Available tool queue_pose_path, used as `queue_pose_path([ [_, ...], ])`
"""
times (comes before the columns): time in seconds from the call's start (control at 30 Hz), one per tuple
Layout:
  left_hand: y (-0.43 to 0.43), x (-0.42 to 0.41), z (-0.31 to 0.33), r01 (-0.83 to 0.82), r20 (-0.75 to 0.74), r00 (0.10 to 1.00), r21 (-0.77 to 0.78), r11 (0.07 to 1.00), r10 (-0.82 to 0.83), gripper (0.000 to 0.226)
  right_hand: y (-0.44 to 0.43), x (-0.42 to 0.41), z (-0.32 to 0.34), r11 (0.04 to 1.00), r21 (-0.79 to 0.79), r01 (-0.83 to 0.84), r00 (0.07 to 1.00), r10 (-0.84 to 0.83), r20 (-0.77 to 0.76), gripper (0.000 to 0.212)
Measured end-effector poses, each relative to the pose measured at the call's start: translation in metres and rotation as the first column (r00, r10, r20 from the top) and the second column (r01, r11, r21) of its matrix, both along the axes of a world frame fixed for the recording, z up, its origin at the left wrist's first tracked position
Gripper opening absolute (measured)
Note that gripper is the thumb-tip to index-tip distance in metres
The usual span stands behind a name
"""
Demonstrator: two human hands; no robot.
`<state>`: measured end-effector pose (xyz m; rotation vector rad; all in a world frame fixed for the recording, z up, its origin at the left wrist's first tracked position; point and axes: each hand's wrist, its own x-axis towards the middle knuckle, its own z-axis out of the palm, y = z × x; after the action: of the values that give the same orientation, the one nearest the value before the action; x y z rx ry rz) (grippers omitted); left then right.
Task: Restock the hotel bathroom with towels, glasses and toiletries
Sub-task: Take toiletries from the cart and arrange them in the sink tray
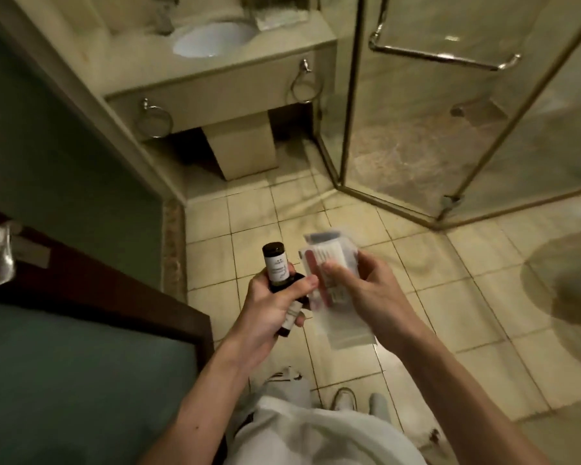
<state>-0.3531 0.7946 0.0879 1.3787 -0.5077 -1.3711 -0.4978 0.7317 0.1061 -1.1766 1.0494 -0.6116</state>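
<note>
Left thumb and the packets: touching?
Cannot tell. In the head view the left hand grips dark bottles; its thumb tip sits right at the packets' edge, too blurred to show contact or gap.

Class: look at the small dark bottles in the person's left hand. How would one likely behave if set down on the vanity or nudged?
The dark bottles look tall and narrow, so one would probably tip if nudged. Being round, it could roll once on its side. The left hand holds two together, so they seem light.
</note>
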Motion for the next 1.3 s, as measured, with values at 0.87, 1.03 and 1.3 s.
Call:
queue_pose_path([
  [0.87,-0.436,0.249,0.007,-0.046,0.115,0.992,-0.059,0.997,0.052,0.069,-0.423,0.249,0.020,0.999,-0.012,0.039,0.997,-0.038,0.061,0.012],
  [1.03,-0.520,0.279,0.017,-0.138,0.099,0.986,0.042,0.989,0.134,0.075,-0.514,0.277,0.019,0.997,-0.024,-0.078,0.992,0.080,0.093,0.025],
  [1.3,-0.632,0.342,0.033,-0.145,0.165,0.975,-0.022,0.989,0.147,0.034,-0.645,0.325,0.024,0.955,-0.037,-0.296,0.955,0.297,0.021,0.035],
])
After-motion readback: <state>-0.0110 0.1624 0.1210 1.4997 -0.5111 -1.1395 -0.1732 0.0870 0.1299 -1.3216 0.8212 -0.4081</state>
